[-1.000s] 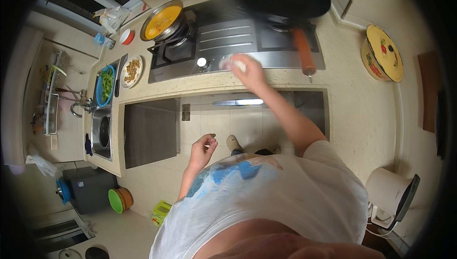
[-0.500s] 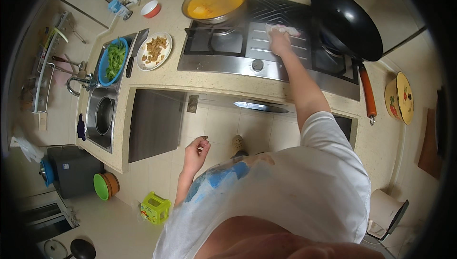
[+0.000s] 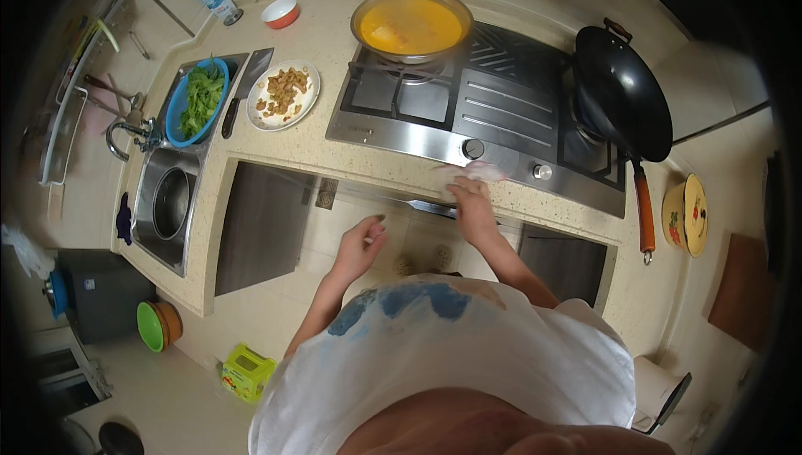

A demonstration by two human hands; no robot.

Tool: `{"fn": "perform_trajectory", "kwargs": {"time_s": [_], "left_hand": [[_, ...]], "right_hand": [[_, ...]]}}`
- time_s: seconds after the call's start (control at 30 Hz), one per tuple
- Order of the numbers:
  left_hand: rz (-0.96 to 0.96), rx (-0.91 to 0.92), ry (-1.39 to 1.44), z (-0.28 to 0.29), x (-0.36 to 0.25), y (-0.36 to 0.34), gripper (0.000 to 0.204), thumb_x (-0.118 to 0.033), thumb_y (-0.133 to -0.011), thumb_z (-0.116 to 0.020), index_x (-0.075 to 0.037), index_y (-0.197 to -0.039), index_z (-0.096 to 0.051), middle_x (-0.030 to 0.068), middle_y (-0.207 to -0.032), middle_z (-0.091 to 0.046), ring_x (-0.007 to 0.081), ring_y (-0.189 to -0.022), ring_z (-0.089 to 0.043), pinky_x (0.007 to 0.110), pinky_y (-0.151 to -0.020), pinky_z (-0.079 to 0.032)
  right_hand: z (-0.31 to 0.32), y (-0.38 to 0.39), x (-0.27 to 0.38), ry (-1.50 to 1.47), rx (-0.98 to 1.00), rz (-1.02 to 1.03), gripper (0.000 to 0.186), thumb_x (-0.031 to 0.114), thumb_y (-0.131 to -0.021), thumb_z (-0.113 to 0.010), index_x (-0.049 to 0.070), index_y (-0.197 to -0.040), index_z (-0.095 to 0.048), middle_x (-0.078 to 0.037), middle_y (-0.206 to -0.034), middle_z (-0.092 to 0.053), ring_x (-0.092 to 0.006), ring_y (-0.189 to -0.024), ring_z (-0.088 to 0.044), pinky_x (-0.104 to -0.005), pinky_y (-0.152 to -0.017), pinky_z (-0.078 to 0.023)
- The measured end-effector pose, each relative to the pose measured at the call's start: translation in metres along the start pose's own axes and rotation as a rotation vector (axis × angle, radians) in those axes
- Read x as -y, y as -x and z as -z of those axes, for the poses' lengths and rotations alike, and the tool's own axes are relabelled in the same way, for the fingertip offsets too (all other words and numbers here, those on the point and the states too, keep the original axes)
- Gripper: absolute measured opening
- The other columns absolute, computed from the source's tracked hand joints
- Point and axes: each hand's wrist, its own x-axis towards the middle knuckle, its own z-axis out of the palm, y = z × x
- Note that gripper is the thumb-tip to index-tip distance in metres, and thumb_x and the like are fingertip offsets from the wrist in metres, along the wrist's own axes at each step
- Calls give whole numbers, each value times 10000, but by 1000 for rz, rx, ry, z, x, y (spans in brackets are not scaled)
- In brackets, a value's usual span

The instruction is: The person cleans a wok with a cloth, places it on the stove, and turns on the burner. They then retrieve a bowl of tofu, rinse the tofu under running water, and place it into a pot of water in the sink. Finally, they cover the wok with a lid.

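Observation:
My right hand grips a crumpled, thin whitish-pink cloth over the counter's front edge, just below the stove's knobs. My left hand hangs in front of the counter with its fingers curled together. Something small and dark shows at those fingertips, too small to name. Behind the cloth lies the gas stove with a bare ribbed steel panel in its middle. A metal pan of orange soup stands on the left burner. On the right burner a black wok sits tilted, its orange handle pointing towards me.
Left of the stove are a plate of brown chopped food, a knife, a red-and-white bowl and a blue basket of greens by the sink. A yellow lidded pot stands at right. A green stool is on the floor.
My right hand has drawn back from the stove's middle panel to the counter's front edge, bringing the cloth along. My left hand has risen slightly, still curled. The view has shifted.

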Motion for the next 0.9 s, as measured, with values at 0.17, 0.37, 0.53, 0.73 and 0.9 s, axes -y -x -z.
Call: {"fn": "perform_trajectory", "kwargs": {"time_s": [0.17,0.37,0.53,0.73,0.9], "left_hand": [[-101,-4,153,-39,-51,-44,490,-27,-851,-587,-57,-1305,-404,54,-944,-594,90,-754,-557,200,-618,-460],[-236,-348,244,-30,-58,-95,322,-10,-849,-541,-35,-1170,-530,51,-1025,-609,130,-937,-568,272,-809,-457],[-251,-453,-459,1,-49,-135,540,-157,-719,-709,-96,-1216,-506,177,-1196,-491,358,-1017,-551,381,-857,-462],[210,-388,-534,-7,-36,-102,622,-212,-660,-772,-46,-1192,-499,197,-1245,-443,366,-1072,-524,392,-890,-451],[-161,-605,-379,0,-43,-79,477,-115,-724,-694,-53,-1157,-504,189,-1128,-495,353,-933,-554,391,-772,-467]], "right_hand": [[23,-32,27,-1075,184,22,424,129,-897,-538,61,-1305,-441,-81,-1210,-524,-120,-927,-551,-259,-774,-468],[141,-16,51,-647,69,211,425,86,-849,-595,86,-1260,-486,-125,-1133,-586,-176,-953,-601,-268,-745,-503],[276,-9,38,-466,-98,250,179,21,-840,-582,1,-1010,-633,-71,-865,-671,-128,-761,-642,-240,-684,-509],[364,-11,59,-509,-329,379,160,-17,-839,-544,-54,-977,-616,-101,-837,-656,-133,-733,-631,-219,-656,-494],[368,-19,64,-417,-319,490,169,-21,-822,-553,-68,-973,-612,-106,-809,-649,-140,-702,-629,-231,-642,-504]]}}
